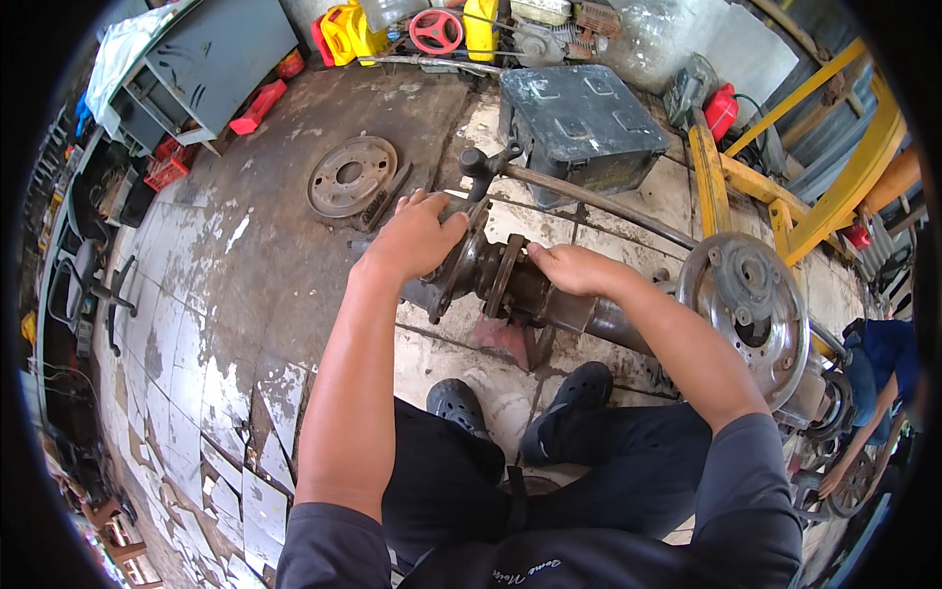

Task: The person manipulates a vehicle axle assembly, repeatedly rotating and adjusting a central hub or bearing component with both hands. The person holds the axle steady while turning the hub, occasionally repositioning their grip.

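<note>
A rusty, greasy axle assembly [535, 294] lies across the floor in front of my feet. My left hand [417, 236] covers its left end, fingers wrapped over the round flange [453, 277]. My right hand [574, 267] rests on top of the axle housing just right of a second flange [502, 275], fingers curled against it. A large round brake backing plate with a hub [751, 309] sits at the axle's right end. A long metal rod with a dark knob [481, 162] runs behind the axle.
A loose round brake plate [351, 177] and a wire brush [385, 199] lie on the stained floor behind. A dark metal box [581, 123], yellow steel frame [785, 211], grey cabinet [201, 64], red and yellow containers stand around. Another person [878, 393] crouches at the right.
</note>
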`<state>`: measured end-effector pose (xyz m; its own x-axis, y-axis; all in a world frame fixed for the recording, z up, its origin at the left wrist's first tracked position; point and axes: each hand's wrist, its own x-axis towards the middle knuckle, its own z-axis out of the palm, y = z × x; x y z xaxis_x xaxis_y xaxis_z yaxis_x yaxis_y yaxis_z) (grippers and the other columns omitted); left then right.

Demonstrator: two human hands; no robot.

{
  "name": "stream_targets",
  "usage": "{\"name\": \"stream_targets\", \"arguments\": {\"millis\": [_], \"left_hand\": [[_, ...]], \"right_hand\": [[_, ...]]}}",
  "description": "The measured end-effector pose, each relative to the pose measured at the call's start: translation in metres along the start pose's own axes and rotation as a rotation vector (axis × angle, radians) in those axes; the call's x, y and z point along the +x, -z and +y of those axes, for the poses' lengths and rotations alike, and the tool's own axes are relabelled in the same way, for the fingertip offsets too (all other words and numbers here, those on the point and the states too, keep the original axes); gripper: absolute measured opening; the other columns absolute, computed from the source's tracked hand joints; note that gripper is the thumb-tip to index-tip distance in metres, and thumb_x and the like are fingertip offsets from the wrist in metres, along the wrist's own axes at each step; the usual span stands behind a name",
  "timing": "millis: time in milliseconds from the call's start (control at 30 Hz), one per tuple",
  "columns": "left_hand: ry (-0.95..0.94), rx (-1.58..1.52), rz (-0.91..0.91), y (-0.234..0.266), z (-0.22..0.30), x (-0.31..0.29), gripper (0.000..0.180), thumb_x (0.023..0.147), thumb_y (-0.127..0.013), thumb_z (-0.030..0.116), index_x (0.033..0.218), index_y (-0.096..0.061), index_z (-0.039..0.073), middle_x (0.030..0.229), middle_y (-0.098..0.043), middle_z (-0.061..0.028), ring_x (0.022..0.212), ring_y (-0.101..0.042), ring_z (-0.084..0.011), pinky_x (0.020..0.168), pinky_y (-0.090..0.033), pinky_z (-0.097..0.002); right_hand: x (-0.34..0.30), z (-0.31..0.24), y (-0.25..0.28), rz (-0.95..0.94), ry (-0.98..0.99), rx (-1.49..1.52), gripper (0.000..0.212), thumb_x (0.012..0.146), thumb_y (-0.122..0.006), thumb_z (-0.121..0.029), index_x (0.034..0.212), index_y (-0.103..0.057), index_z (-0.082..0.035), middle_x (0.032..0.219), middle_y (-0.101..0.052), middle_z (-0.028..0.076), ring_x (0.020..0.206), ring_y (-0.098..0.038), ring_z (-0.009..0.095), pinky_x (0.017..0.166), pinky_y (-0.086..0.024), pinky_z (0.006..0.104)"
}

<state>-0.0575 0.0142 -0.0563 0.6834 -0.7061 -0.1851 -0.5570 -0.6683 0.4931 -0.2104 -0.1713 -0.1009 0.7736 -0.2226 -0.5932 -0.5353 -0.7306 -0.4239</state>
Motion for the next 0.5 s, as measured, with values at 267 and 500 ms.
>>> {"name": "stream_targets", "arguments": {"millis": [267,500], "left_hand": [[0.012,0.012,-0.047,0.005,0.003,0.0,0.06,0.094,-0.047,0.04,0.142,-0.045,0.004,0.153,-0.029,-0.0244,0.144,-0.024,-0.0367,0.116,-0.025,-0.0409],[0.009,0.007,-0.024,0.0,-0.001,-0.001,0.059,0.094,-0.048,0.039,0.141,-0.046,0.004,0.153,-0.029,-0.0249,0.145,-0.024,-0.0356,0.116,-0.025,-0.0397]], "right_hand": [[-0.021,-0.013,-0.011,0.147,0.156,-0.023,0.067,0.104,-0.019,-0.047,0.123,-0.056,0.005,0.118,-0.061,0.029,0.113,-0.055,0.044,0.1,-0.043,0.0466],[-0.016,-0.008,-0.017,0.126,0.14,-0.056,0.064,0.104,-0.02,-0.047,0.127,-0.055,0.001,0.116,-0.062,0.028,0.112,-0.056,0.044,0.098,-0.044,0.0475]]}}
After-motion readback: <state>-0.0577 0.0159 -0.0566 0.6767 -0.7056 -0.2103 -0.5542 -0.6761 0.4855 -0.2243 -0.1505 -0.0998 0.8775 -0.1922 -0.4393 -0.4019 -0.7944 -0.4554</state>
